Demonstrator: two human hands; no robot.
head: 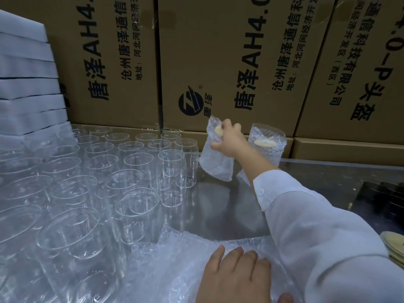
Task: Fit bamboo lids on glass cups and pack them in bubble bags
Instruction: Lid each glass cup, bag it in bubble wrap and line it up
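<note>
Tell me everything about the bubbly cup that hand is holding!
The bagged cup is a glass cup inside a clear bubble bag, its pale bamboo lid showing through near the top. The right hand grips its upper part, holding it tilted, low over the shiny table, beside a second wrapped cup standing before cardboard boxes.

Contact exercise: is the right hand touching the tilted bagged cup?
Touching. Head view shows the right hand gripping the bagged cup near its top.

Packing warehouse: stacked cartons (229, 62) (printed), massed glass cups (135, 162).
</note>
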